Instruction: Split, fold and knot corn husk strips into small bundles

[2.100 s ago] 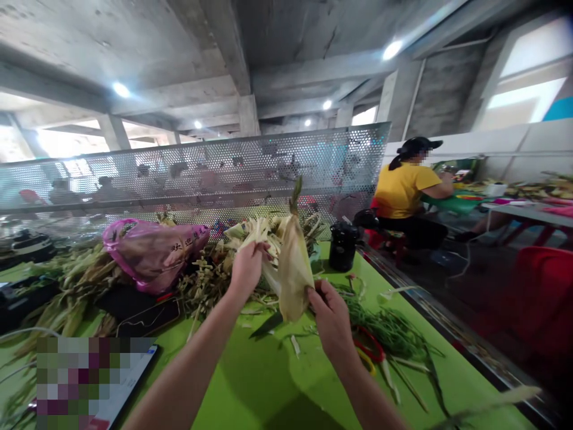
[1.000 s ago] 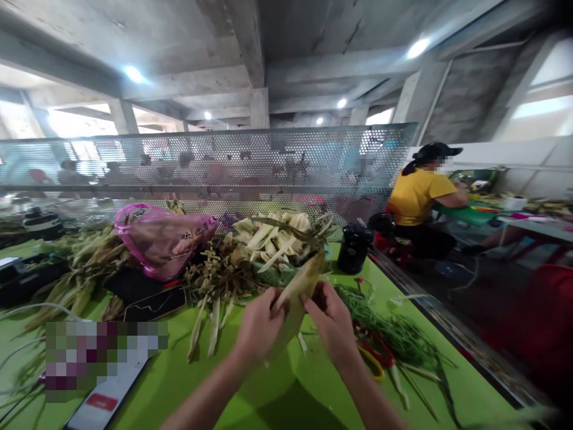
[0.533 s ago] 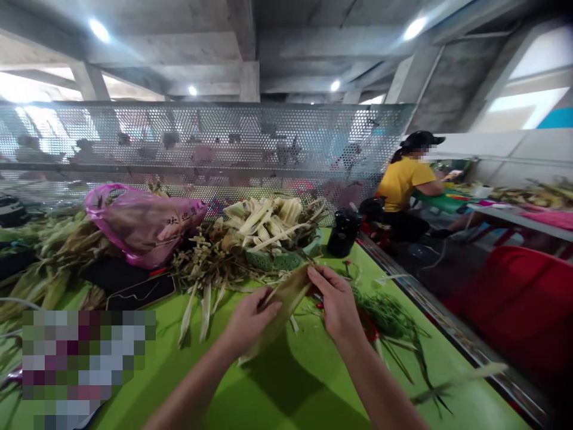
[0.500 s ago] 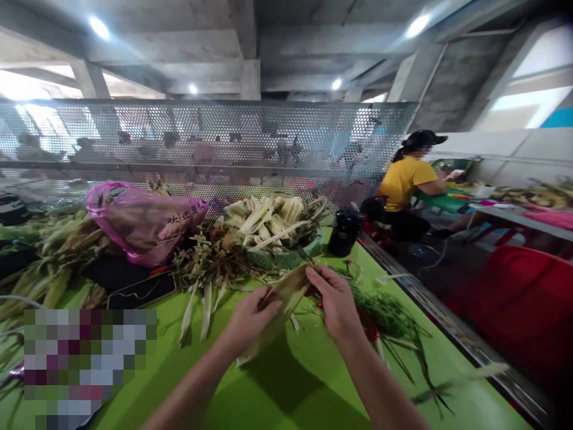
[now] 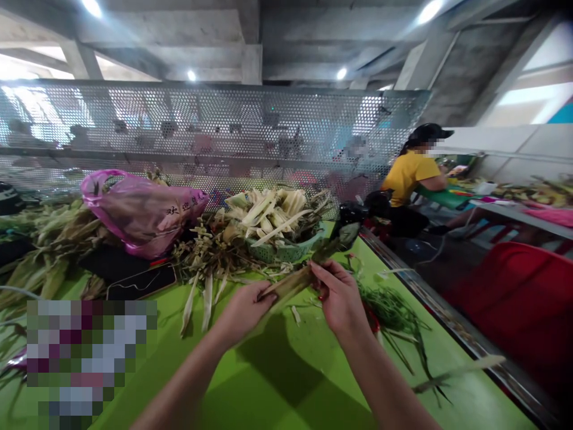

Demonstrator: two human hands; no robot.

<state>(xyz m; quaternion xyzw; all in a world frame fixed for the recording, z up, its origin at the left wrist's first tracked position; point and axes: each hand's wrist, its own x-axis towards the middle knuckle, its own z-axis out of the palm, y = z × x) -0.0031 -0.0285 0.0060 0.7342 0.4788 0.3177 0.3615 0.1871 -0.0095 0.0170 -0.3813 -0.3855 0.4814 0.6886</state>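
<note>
Both my hands hold one long pale husk leaf [image 5: 293,282] folded into a narrow strip above the green table [image 5: 286,382]. My left hand [image 5: 244,310] pinches its lower end, fingers closed. My right hand [image 5: 338,295] grips the upper part, fingers closed; the leaf's tip points up and right towards the black jar [image 5: 347,224]. Just behind my hands stands a green basket [image 5: 286,251] heaped with pale husk pieces.
A pink plastic bag [image 5: 138,209] and piles of green husks [image 5: 49,239] lie at the left. Green strips and a red band [image 5: 391,310] lie at the right. A perforated metal screen [image 5: 215,137] closes the back. A person in yellow [image 5: 409,179] sits beyond; a red chair [image 5: 514,298] is at the right.
The husk leaf went from held upright and broad to lowered and folded into a narrow strip between my hands. The camera tilted down a little.
</note>
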